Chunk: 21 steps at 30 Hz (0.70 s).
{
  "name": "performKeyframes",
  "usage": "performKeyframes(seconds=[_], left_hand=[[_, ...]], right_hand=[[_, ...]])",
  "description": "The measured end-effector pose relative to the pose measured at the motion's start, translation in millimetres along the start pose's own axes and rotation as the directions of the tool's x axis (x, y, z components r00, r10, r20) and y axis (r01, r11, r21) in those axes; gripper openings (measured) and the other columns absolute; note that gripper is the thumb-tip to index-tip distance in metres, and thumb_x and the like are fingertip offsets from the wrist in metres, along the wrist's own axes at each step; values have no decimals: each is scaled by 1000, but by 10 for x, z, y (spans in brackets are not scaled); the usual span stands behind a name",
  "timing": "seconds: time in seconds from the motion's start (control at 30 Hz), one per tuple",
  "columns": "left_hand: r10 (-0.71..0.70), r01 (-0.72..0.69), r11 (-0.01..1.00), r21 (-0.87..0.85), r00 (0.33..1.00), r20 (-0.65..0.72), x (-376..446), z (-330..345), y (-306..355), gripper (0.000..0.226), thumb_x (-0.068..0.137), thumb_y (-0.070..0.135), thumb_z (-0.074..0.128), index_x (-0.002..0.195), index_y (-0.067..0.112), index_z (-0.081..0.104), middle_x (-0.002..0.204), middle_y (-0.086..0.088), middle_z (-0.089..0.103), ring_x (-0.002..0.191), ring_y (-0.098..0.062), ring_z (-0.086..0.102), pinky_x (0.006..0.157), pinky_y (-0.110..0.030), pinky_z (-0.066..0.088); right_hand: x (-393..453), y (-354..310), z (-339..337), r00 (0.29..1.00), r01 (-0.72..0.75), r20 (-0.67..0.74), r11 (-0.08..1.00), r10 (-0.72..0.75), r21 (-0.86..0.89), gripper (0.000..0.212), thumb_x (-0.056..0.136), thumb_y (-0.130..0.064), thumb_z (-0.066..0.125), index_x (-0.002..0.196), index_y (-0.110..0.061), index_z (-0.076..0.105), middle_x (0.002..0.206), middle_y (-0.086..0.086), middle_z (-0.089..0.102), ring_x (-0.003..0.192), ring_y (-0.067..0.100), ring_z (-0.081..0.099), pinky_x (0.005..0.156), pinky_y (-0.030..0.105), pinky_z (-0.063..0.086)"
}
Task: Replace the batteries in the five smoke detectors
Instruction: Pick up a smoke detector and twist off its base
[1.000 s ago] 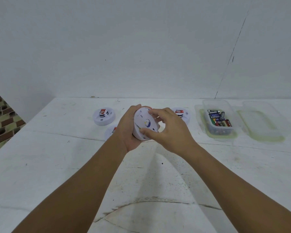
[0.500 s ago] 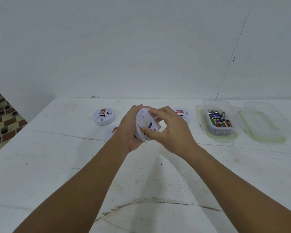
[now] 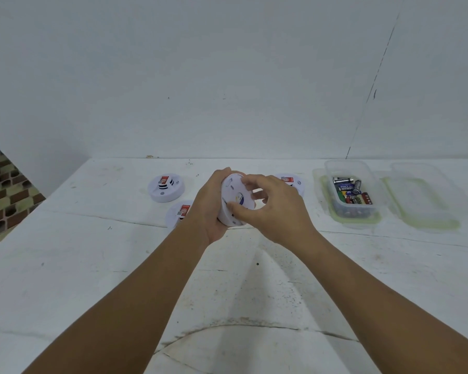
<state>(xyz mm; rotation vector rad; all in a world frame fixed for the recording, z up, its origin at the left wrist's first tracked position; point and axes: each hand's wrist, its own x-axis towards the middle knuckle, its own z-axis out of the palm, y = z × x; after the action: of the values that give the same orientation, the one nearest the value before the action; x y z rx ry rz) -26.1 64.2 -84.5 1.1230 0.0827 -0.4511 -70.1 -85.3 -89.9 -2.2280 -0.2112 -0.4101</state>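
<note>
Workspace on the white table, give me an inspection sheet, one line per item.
Surface: white table, scuffed and cracked.
Job's things: held detector, back toward camera; three detectors on the table, two partly hidden; batteries in open clear tub.
Clutter: tub lid beside tub.
Hands: left hand grips the rim; right hand pinches its back.
Cables: nothing seen.
Surroundings: white wall; patterned floor at left.

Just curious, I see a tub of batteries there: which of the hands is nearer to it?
Right. The right hand is on the held smoke detector, on the side toward the battery tub; the left hand grips the detector's far side, farther away.
</note>
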Motion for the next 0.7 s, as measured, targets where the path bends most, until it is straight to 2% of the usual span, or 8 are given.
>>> performKeyframes(seconds=[0.1,0.2,0.27,0.33,0.43,0.6,0.7], left_hand=[[1,-1,1000,20,1000,-14,-10,-4,6,31,92,43,55,104,17,67,113,-12,63,107,-33,58,81,-42,49],[-23,23,999,23,1000,4,-36,2,61,34,100,42,49,96,18,72,107,-10,68,103,-30,62,75,-38,55],[-41,41,999,34,999,14,-51,2,83,37,103,42,46,89,21,73,100,-6,68,101,-28,61,73,-36,54],[-52,51,998,22,999,6,-71,1,72,36,103,43,47,90,21,72,101,-6,67,104,-28,59,75,-36,52],[-51,51,998,-30,999,3,-93,-5,52,29,99,40,51,93,18,70,107,-8,62,110,-30,54,80,-38,49],[-66,66,998,1,998,10,-116,9,86,37,102,40,47,86,19,73,97,-6,66,99,-28,59,73,-35,50],[-72,72,997,19,997,0,-116,11,102,35,102,40,50,87,18,73,97,-6,66,100,-28,59,76,-36,51]], right_hand=[[6,-6,-2,1000,6,-3,1000,-6,-16,57,78,-58,79,129,-36,65,120,-19,65,99,-1,64,86,22,52],[-6,-42,-27,995,101,-1,991,-102,-85,58,80,-57,78,130,-33,63,117,-18,60,98,1,60,77,16,46],[-18,-44,-43,988,155,29,981,-153,-120,61,81,-53,78,135,-29,61,118,-14,59,100,4,59,77,20,49],[-25,-35,-55,986,166,53,977,-160,-133,63,82,-52,79,137,-28,60,119,-12,58,101,7,58,78,25,51],[-10,-28,-53,980,191,76,974,-183,-121,63,81,-49,81,137,-28,60,117,-13,58,100,5,56,77,22,48],[-7,14,-44,970,242,75,958,-233,-155,64,81,-50,80,136,-24,61,118,-10,59,100,8,57,76,27,50],[-29,22,8,973,232,34,962,-230,-146,65,79,-51,79,135,-24,60,116,-9,58,98,10,58,75,31,54]])
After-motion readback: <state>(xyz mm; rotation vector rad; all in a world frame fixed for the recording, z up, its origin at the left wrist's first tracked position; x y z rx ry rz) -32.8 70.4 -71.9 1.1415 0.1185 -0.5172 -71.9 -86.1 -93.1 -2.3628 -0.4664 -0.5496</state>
